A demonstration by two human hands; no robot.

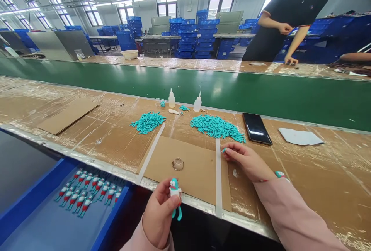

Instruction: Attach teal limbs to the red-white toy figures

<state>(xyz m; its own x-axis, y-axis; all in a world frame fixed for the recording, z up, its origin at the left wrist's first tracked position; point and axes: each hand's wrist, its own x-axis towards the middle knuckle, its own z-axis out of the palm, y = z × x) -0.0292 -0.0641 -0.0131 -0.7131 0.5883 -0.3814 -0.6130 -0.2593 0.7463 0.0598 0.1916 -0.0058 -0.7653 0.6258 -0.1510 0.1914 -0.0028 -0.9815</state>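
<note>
My left hand [159, 208] is closed round a small figurine [175, 189] with a teal head, white body, red shorts and teal legs, held upright at the table's front edge. Between the thumb and fingers of my right hand [245, 160] is a small teal piece [224, 150]. That hand is just in front of a large pile of teal pieces [216, 125]; a smaller pile of teal pieces [149, 121] lies farther left. A small clear round cup [177, 163] sits on the taped cardboard sheet [197, 158] between my hands.
Two squeeze bottles [171, 99] stand behind the piles. A phone [257, 128] and a white cloth [301, 136] lie to the right. Several finished-looking figurines [84, 200] lie in a blue bin [95, 235] at lower left. Across the green belt [130, 75] stands a person [285, 15].
</note>
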